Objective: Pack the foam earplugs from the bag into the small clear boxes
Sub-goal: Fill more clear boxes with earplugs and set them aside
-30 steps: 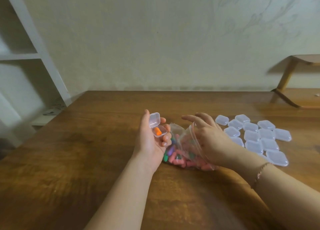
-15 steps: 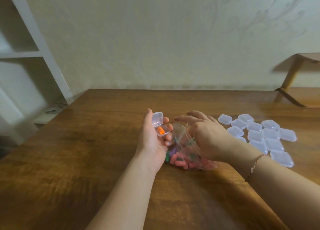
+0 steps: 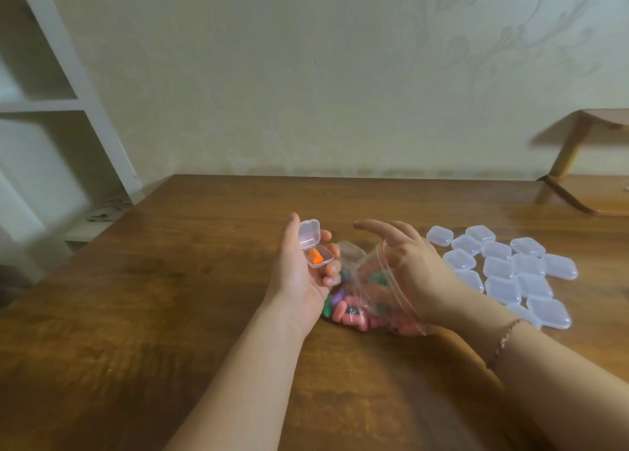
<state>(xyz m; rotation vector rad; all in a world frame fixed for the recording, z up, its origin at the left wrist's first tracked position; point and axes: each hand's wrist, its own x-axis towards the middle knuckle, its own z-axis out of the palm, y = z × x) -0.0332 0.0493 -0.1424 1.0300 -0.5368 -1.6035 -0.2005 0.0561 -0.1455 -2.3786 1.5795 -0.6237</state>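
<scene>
Left hand (image 3: 299, 273), palm up at 11 o'clock, fingers (image 3: 332, 267) curled around a small box. Right hand (image 3: 412, 267), at 1 o'clock, fingers spread, partly behind clear film; both forearms extended.

A small clear box (image 3: 315, 248) with its lid up is being held in the left hand (image 3: 299, 273); an orange earplug (image 3: 315, 256) is lying inside. The right hand (image 3: 413, 273) is being pushed into a clear bag (image 3: 367, 301) of coloured earplugs (image 3: 347, 312) on the wooden table (image 3: 170, 314). Closed boxes (image 3: 510, 270) are lying to the right.
</scene>
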